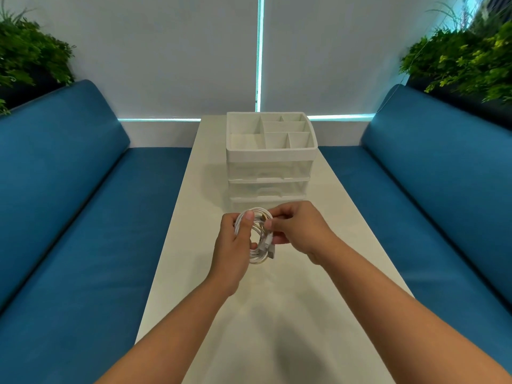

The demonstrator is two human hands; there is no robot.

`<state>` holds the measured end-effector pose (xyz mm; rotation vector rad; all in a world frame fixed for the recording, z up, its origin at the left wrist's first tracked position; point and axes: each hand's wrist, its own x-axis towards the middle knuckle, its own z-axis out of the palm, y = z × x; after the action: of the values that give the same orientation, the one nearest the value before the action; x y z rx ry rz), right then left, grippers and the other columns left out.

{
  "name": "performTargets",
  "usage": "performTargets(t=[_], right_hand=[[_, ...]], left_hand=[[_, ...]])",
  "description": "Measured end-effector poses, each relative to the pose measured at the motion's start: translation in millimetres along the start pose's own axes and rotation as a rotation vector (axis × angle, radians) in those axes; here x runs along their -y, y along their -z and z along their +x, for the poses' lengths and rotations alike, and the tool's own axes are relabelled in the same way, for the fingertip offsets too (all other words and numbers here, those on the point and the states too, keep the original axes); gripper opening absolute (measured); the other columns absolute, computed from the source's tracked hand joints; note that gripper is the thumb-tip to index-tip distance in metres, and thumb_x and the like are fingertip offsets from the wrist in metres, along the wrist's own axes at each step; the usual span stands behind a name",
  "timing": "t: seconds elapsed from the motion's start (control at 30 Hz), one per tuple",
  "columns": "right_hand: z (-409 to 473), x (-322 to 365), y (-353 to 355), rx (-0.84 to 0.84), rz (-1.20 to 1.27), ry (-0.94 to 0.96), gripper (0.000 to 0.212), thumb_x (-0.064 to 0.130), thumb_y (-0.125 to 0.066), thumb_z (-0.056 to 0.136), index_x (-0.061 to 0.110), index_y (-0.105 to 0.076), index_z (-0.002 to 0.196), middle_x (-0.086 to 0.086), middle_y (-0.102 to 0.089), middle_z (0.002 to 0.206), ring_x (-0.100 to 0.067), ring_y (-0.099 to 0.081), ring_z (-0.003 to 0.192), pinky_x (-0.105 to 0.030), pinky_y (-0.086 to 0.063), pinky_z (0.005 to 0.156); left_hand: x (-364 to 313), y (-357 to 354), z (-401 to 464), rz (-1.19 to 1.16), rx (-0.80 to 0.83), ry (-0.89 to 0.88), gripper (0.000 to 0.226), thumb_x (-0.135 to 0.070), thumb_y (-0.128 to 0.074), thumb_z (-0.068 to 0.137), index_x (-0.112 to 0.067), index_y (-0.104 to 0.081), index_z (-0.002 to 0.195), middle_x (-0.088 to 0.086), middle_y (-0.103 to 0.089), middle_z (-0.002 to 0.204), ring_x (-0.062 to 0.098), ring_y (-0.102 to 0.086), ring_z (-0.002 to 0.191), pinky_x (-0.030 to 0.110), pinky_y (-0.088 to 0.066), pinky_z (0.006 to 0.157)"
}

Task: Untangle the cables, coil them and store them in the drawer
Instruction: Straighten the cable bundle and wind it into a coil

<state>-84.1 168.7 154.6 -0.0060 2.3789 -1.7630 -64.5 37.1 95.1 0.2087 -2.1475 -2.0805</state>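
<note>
The white counter (266, 314) is long and narrow, its side edges running close along blue sofa seats (83, 245) on both sides of it. A white drawer unit (270, 164) stands toward the counter's far end, nearly filling its width, with only thin strips of bare top at either flank. Nearer than the unit, the counter top lies open below the hands.

Just in front of the drawer unit's lowest drawer, held above the counter, is a coiled white cable (256, 236). It is wound into several round loops, with a pale connector end at the coil's lower right. The left hand (235, 239) grips the coil's left side, thumb over the loops. The right hand (296, 228) pinches the right side, fingers curled around the strands.
</note>
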Motion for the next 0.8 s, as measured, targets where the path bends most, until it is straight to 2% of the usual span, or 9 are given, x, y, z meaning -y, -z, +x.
performTargets(t=[0.13,0.2,0.27,0.37,0.43,0.5,0.63,0.7,0.8], right_hand=[[1,-4,-11,-0.128,0.112,0.04,0.01,0.001,-0.065,0.086,0.007,-0.072,0.091,-0.006,-0.067,0.072,-0.018,-0.066,0.064,-0.037,-0.061,0.073],[0,-6,-18,-0.174,0.151,0.044,0.011,0.002,-0.064,0.087,0.009,-0.072,0.092,-0.004,-0.068,0.074,-0.02,-0.067,0.063,-0.041,-0.06,0.074],[-3,-8,-26,-0.225,0.178,0.053,0.013,0.004,-0.063,0.088,0.012,-0.071,0.094,-0.002,-0.068,0.08,-0.022,-0.068,0.065,-0.04,-0.06,0.075],[-8,-16,-33,-0.264,0.129,0.171,0.015,0.007,-0.065,0.087,0.019,-0.071,0.095,0.004,-0.071,0.086,-0.01,-0.069,0.072,-0.027,-0.058,0.073],[-10,-21,-33,-0.258,0.045,0.271,0.018,0.006,-0.066,0.086,0.02,-0.072,0.097,0.007,-0.072,0.087,0.001,-0.064,0.072,-0.013,-0.051,0.068],[-9,-25,-30,-0.235,0.005,0.314,0.02,0.007,-0.068,0.084,0.02,-0.074,0.098,0.008,-0.073,0.087,0.003,-0.063,0.076,-0.009,-0.047,0.068],[-1,-34,-24,-0.205,-0.104,0.337,0.02,0.025,-0.073,0.083,0.035,-0.074,0.1,0.016,-0.069,0.094,-0.005,-0.053,0.103,-0.017,-0.042,0.083],[1,-35,-21,-0.197,-0.034,0.305,0.02,0.027,-0.077,0.079,0.038,-0.072,0.096,0.008,-0.062,0.101,-0.009,-0.052,0.105,-0.017,-0.04,0.086],[0,-32,-12,-0.009,0.278,0.16,0.02,0.017,-0.077,0.08,0.019,-0.07,0.099,-0.008,-0.066,0.108,-0.018,-0.067,0.095,-0.028,-0.052,0.079]], left_hand=[[3,-5,-2,0.018,-0.012,-0.035,0.024,-0.053,-0.044,0.097,-0.032,-0.053,0.101,-0.007,-0.066,0.092,0.009,-0.066,0.083,0.031,-0.054,0.075],[3,-7,-2,0.04,-0.029,-0.039,0.023,-0.052,-0.043,0.098,-0.031,-0.054,0.1,-0.012,-0.064,0.082,0.0,-0.062,0.071,0.028,-0.051,0.07],[0,-8,-2,0.023,-0.034,-0.038,0.024,-0.05,-0.044,0.098,-0.03,-0.055,0.099,-0.015,-0.064,0.075,0.002,-0.06,0.066,0.028,-0.05,0.067],[-4,-6,1,-0.024,-0.058,-0.025,0.021,-0.044,-0.045,0.1,-0.025,-0.056,0.1,-0.018,-0.064,0.076,0.008,-0.063,0.074,0.031,-0.052,0.072],[-6,-3,1,-0.032,-0.073,-0.022,0.02,-0.039,-0.045,0.101,-0.022,-0.056,0.103,-0.013,-0.063,0.084,0.007,-0.064,0.081,0.027,-0.052,0.073],[-4,-1,1,-0.054,-0.058,0.004,0.02,-0.039,-0.045,0.101,-0.022,-0.056,0.103,-0.005,-0.065,0.092,0.01,-0.065,0.085,0.026,-0.052,0.074],[-1,0,0,-0.092,-0.044,0.077,0.02,-0.043,-0.044,0.101,-0.028,-0.058,0.102,0.008,-0.065,0.109,0.017,-0.067,0.098,0.03,-0.053,0.079],[-3,1,0,-0.126,-0.041,0.102,0.021,-0.044,-0.044,0.1,-0.029,-0.059,0.102,0.006,-0.066,0.109,0.019,-0.068,0.099,0.031,-0.055,0.08],[-8,0,-1,-0.181,-0.009,0.133,0.024,-0.044,-0.045,0.1,-0.027,-0.061,0.105,0.005,-0.07,0.104,0.02,-0.07,0.097,0.037,-0.055,0.083]])
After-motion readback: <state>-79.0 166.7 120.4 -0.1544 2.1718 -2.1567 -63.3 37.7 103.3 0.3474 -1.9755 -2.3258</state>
